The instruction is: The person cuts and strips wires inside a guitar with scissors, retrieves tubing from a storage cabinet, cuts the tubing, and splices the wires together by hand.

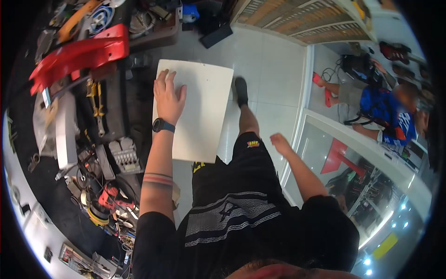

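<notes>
My left hand (169, 97) lies on a white rectangular board (204, 107), near its left edge. Its fingers are stretched out and the thumb stands apart. A dark watch (162, 124) is on that wrist. What is under the board, and whether anything supports it, cannot be seen. My right hand (281, 143) hangs beside my right leg with its fingers curled in. Nothing shows in it, and it is apart from the board.
On the left, a dark workbench (111, 104) bears a red curved metal part (88, 51), yellow-handled cutters (95, 102), a red power tool (114, 200) and cables. A glass case (353, 172) stands right. A person in blue (385, 111) sits beyond. A slatted wooden rack (306, 21) is ahead.
</notes>
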A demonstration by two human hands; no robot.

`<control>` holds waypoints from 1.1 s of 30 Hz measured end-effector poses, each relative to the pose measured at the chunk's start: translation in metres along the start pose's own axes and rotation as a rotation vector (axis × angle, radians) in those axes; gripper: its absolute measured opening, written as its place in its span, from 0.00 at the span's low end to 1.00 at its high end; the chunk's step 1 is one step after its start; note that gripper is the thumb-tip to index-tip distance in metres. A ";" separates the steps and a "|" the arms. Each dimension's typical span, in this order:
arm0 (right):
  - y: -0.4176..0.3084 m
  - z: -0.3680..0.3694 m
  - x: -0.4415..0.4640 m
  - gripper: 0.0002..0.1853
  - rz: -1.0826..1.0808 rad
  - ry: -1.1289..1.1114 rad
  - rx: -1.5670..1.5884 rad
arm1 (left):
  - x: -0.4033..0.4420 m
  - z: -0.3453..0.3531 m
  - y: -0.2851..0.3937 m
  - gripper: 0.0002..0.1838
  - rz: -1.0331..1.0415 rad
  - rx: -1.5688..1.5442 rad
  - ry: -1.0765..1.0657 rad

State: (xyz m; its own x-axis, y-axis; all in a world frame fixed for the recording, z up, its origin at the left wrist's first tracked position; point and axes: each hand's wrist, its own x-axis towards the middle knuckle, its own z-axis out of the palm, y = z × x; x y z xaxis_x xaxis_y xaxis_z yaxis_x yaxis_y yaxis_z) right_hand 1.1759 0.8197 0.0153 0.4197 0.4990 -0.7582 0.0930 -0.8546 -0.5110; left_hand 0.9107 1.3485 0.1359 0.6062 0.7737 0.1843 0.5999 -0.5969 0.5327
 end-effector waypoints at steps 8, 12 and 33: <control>-0.084 0.012 0.485 0.17 -0.308 -0.231 -0.611 | 0.033 0.056 -0.034 0.37 -0.052 0.186 -0.227; -0.194 0.112 0.627 0.16 -0.355 -0.340 -0.545 | 0.019 0.062 -0.046 0.37 -0.022 0.243 -0.219; -0.201 0.264 0.794 0.27 -0.356 -0.183 -0.543 | -0.009 0.045 -0.043 0.31 -0.003 0.415 -0.246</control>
State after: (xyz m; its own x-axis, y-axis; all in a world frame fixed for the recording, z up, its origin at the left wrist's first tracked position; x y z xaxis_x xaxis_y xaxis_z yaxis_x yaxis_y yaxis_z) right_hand 1.2524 1.4262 -0.5911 0.1239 0.7388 -0.6624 0.6580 -0.5609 -0.5025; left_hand 0.9028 1.3574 0.0739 0.6792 0.7326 -0.0440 0.7296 -0.6674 0.1494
